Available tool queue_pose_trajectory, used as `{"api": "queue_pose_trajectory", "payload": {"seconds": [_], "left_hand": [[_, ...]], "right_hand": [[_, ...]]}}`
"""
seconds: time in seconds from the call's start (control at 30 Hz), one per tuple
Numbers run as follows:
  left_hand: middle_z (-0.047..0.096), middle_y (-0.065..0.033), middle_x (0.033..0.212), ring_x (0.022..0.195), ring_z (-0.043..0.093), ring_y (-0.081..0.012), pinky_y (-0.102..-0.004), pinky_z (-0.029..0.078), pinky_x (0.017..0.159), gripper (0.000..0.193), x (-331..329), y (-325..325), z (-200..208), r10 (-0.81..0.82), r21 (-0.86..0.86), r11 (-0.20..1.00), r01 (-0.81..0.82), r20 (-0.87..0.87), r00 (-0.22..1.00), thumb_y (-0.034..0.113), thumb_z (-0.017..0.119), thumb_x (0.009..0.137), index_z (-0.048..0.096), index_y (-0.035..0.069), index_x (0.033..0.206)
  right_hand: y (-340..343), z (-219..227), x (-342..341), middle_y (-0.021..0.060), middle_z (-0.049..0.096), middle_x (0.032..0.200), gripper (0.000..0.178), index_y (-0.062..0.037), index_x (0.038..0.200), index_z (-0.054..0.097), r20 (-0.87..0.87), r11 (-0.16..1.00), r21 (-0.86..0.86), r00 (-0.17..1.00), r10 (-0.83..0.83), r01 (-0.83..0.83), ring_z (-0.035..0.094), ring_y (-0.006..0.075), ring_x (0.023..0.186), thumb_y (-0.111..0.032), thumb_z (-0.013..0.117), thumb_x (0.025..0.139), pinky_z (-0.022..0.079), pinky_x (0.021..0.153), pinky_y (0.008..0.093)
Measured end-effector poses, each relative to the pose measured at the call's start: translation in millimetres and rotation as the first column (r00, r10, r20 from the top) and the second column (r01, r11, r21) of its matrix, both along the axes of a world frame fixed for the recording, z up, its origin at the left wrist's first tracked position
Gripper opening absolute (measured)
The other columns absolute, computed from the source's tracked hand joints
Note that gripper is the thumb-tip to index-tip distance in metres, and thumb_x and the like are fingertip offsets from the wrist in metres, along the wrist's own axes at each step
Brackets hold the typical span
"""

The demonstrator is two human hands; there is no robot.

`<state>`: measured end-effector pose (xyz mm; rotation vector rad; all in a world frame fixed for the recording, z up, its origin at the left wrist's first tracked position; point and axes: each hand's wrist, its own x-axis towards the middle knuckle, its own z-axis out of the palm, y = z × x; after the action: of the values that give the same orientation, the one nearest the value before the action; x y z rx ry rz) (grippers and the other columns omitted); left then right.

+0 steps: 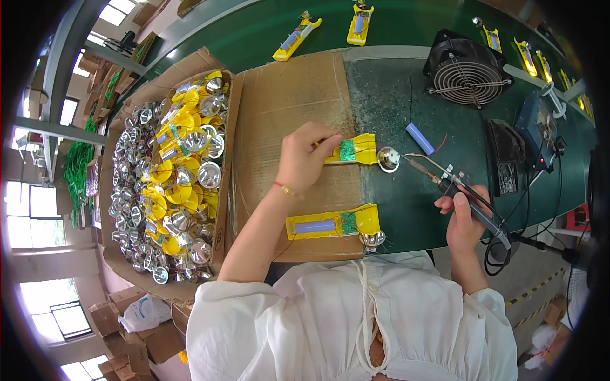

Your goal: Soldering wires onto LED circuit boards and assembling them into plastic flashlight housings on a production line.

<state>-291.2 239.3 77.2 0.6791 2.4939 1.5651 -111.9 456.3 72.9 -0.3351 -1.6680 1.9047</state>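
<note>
My left hand (302, 155) is closed on the left end of a yellow plastic lamp housing (365, 150), fingers bent over it. A small green circuit board (347, 150) shows inside the housing. At its right end lies a silver reflector cup (388, 160), its pale back up. My right hand (465, 223) grips a soldering iron (481, 213) whose tip points left, close to the reflector; contact cannot be made out. Nearer me lies a second yellow housing (366, 219) with a blue cylindrical battery (316, 227), a circuit board and a reflector (373, 239).
A carton (232, 120) heaped with yellow housings and reflectors stands left. Cardboard (286, 89) covers part of the green bench. A loose blue battery (420, 139), black fan (469, 79) and blue soldering station (535, 130) are right. More housings (360, 25) lie beyond; cables hang right.
</note>
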Motion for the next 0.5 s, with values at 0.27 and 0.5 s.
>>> {"api": "queue_pose_trajectory", "payload": {"seconds": [0.27, 0.5], "left_hand": [[0.061, -0.0074, 0.086, 0.080, 0.055, -0.0195, -0.0278, 0.043, 0.070, 0.013, 12, -9, -4, -0.115, -0.031, 0.993, 0.111, -0.218, 0.969, 0.007, 0.061, 0.077, 0.065, 0.003, 0.088], [0.057, -0.0053, 0.088, 0.083, 0.051, -0.0195, -0.0283, 0.043, 0.071, 0.013, 9, -15, -4, -0.215, -0.027, 0.976, 0.214, -0.200, 0.956, 0.007, 0.063, 0.075, 0.066, 0.005, 0.087]], "right_hand": [[-14, 0, -9, 0.0111, 0.056, 0.067, 0.016, 0.0017, 0.087, 0.046, 0.041, 0.997, 0.001, 0.996, 0.078, -0.078, 0.058, 0.0173, 0.056, -0.009, 0.055, 0.081, 0.046, 0.050, 0.0242], [-30, -5, -19, 0.0124, 0.059, 0.071, 0.016, 0.0022, 0.088, 0.046, 0.084, 0.989, -0.003, 0.985, 0.150, -0.150, 0.060, 0.0151, 0.061, -0.007, 0.057, 0.080, 0.049, 0.054, 0.0235]]}}
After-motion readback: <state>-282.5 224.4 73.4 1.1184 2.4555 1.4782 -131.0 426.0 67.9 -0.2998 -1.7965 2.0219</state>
